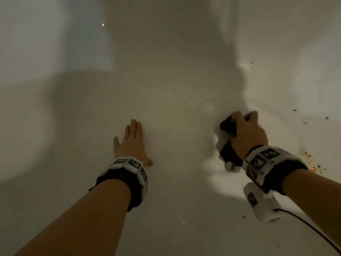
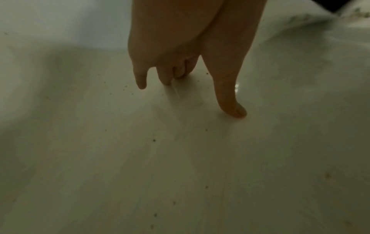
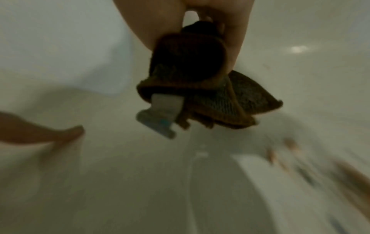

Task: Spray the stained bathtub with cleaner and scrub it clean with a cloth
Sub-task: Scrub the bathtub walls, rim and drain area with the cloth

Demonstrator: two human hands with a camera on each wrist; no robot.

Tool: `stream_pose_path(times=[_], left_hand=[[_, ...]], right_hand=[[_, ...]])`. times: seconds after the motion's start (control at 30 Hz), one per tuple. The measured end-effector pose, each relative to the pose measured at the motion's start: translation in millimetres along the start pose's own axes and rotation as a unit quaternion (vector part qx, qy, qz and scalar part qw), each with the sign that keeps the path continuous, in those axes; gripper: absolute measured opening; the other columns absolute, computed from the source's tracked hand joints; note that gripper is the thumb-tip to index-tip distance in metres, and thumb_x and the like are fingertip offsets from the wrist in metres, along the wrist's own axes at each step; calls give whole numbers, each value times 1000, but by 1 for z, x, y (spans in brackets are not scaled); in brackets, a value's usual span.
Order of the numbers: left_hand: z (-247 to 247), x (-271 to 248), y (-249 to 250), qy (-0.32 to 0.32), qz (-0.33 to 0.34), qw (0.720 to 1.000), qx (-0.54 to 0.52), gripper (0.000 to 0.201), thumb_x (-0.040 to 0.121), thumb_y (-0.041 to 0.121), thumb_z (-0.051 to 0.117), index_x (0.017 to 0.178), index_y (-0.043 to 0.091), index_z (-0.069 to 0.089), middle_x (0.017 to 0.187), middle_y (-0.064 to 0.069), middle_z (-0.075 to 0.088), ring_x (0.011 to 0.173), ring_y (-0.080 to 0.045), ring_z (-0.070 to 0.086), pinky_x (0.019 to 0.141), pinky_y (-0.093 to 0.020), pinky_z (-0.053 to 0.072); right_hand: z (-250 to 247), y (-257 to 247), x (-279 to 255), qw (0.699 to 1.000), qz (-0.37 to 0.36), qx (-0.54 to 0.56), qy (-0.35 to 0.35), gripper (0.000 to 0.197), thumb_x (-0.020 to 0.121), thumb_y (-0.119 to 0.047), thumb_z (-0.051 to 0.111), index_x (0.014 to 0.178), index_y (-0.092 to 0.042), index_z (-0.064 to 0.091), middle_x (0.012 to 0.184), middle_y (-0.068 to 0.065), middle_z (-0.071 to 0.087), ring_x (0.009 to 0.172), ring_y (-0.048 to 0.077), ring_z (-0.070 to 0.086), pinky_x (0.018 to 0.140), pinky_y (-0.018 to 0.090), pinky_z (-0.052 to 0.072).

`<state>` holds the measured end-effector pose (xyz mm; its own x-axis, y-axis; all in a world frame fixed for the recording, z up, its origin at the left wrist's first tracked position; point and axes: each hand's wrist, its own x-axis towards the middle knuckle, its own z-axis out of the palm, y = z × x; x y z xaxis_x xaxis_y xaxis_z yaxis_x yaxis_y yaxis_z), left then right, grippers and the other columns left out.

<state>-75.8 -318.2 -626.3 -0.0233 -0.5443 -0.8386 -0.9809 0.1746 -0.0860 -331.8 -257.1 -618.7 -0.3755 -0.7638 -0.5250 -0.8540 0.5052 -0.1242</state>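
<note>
With the left hand [image 1: 131,143] braced flat and empty on the bathtub [image 1: 175,80] floor, the right hand [image 1: 248,132], clutching the bunched dark cloth [image 3: 200,88], should press firmly toward the orange stains [image 1: 311,161] at near right.

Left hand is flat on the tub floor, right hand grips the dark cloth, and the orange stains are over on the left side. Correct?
Not quite: the orange stains lie on the right, beside the right hand, as the head view shows. The rest stands.

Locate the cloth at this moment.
In the head view the dark cloth is right of centre, bunched in the right hand over the bathtub floor, left of the orange stains.
</note>
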Motion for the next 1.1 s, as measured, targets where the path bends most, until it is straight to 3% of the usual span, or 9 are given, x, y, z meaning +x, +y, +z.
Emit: stream_pose_path(times=[0.13, 0.2, 0.37, 0.47, 0.7, 0.83, 0.93, 1.03, 1.1], left_hand=[[0, 0, 0, 3, -3, 1000, 8, 125, 74, 49, 73, 146, 15, -24, 154, 1, -28, 146, -16, -13, 117, -46, 2], [-1, 2, 0, 7, -6, 1000, 6, 126, 73, 48, 74, 146, 16, -23, 154, 1, -28, 146, -16, -13, 117, -46, 2], [0, 3, 6, 17, -17, 1000, -3, 125, 73, 42, 75, 146, 14, -23, 154, -1, -27, 146, -17, -12, 117, -44, 4], [1, 0, 7, 23, -19, 999, -13, 123, 75, 40, 74, 146, 15, -23, 154, 1, -28, 146, -17, -13, 118, -43, 4], [1, -4, 10, 24, -26, 999, -21, 121, 76, 39, 73, 146, 17, -24, 153, 2, -30, 145, -15, -14, 119, -42, 4], [2, -4, 11, 28, -32, 999, -25, 122, 76, 39, 73, 145, 16, -25, 153, 2, -29, 145, -14, -14, 119, -42, 5], [3, -4, 11, 25, -34, 999, -23, 124, 75, 40, 74, 145, 16, -25, 153, 1, -29, 145, -14, -14, 119, -43, 5], [3, -3, 10, 27, -35, 999, -21, 124, 75, 41, 74, 145, 17, -25, 153, 2, -29, 145, -14, -13, 119, -43, 6], [3, -2, 11, 28, -37, 999, -20, 125, 74, 42, 75, 146, 17, -24, 153, 2, -29, 145, -14, -13, 119, -42, 5]], right_hand=[[-42, -67, 36, 978, -107, 125, 126, 31, 93, -31, 46, 122, -21, 43, 116, 4, 45, 96, 28, 51, 69, 18, 44], [-66, -111, 62, 950, -154, 209, 172, 35, 93, -41, 43, 123, -23, 43, 121, 6, 48, 103, 28, 54, 78, 30, 48], [-80, -178, 106, 913, -361, -176, 77, 43, 98, -26, 39, 140, -16, 35, 154, 11, 15, 138, 36, 20, 108, 50, 26], [-58, -168, 109, 911, -340, -223, -75, 56, 95, -21, 47, 146, -21, 24, 156, 10, 5, 141, 37, 8, 109, 53, 23], [-32, -112, 68, 868, -385, -306, -64, 57, 93, -19, 49, 144, -25, 23, 155, 5, 8, 139, 38, 13, 100, 51, 34], [-11, -50, 16, 850, -407, -298, -154, 52, 93, -14, 46, 141, -22, 27, 153, 8, 13, 137, 33, 17, 97, 47, 34], [-8, -37, 5, 844, -417, -319, -107, 68, 84, -21, 63, 142, -25, 27, 151, 17, 18, 135, 40, 25, 100, 57, 33], [-8, -46, 24, 822, -437, -350, -106, 80, 87, -29, 61, 147, -35, 8, 156, 14, -8, 141, 44, 1, 105, 68, 15], [-4, -53, 34, 808, -446, -353, -150, 76, 90, -27, 58, 147, -34, 8, 156, 10, -6, 141, 42, 2, 104, 62, 26]])
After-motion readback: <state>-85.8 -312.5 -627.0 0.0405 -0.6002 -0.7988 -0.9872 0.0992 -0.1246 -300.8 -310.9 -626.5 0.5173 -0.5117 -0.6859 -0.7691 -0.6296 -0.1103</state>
